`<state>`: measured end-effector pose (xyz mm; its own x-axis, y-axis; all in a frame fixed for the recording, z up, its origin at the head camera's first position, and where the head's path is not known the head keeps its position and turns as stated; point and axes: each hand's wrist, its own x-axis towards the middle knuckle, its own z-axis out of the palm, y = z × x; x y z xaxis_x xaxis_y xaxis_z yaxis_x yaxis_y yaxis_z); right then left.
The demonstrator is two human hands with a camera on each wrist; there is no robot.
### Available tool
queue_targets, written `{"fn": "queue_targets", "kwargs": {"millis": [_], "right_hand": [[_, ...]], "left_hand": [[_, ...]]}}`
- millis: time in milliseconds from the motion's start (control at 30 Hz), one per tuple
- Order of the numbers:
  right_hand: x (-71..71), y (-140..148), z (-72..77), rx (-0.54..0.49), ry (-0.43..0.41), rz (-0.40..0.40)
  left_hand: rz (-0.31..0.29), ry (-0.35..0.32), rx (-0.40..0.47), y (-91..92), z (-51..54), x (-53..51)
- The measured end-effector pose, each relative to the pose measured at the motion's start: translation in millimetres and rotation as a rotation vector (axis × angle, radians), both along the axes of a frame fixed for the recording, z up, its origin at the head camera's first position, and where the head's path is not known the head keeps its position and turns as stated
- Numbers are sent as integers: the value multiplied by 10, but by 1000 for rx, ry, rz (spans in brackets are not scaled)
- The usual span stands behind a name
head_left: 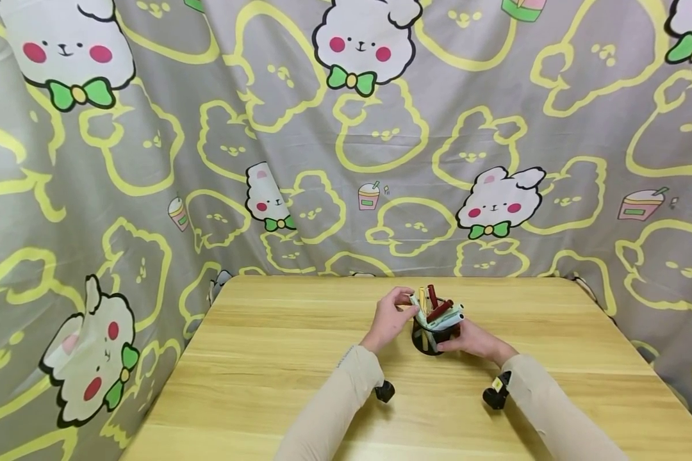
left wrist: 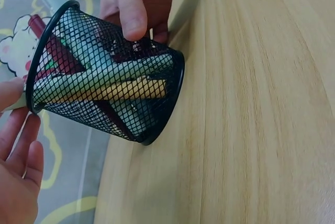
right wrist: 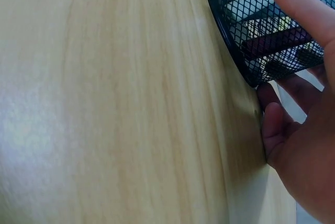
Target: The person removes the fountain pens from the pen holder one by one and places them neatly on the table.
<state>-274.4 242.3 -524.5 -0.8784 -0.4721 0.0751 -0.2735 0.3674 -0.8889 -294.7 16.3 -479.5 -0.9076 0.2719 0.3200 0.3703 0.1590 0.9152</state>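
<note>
Nearest, we see beige sleeves (head_left: 339, 404); beyond, the right hand (head_left: 471, 340) curls round the 4 o'clock side of a black mesh cup (head_left: 425, 346) (crammed with markers (head_left: 440, 311)) on the wooden table (head_left: 254, 371). At its 10 o'clock, the left hand (head_left: 388, 320) pinches a pale green marker (head_left: 420, 315). Patterned curtain (head_left: 300, 89) hangs at 12.

Pens (head_left: 440, 311) in cup (head_left: 420, 344), cup on table (head_left: 265, 358), curtain (head_left: 380, 224) behind table

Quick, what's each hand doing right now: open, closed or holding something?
Left hand: closed, pinching a pale green pen.
Right hand: closed, holding the mesh cup by its side.
</note>
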Motion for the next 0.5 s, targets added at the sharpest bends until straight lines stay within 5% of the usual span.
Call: {"fn": "queue_targets", "kwargs": {"millis": [267, 500], "right_hand": [[-18, -14, 6, 15, -7, -6], [-27, 6, -6, 28, -2, -17]], "left_hand": [[44, -17, 80, 13, -39, -38], [10, -27, 130, -4, 0, -30]]}}
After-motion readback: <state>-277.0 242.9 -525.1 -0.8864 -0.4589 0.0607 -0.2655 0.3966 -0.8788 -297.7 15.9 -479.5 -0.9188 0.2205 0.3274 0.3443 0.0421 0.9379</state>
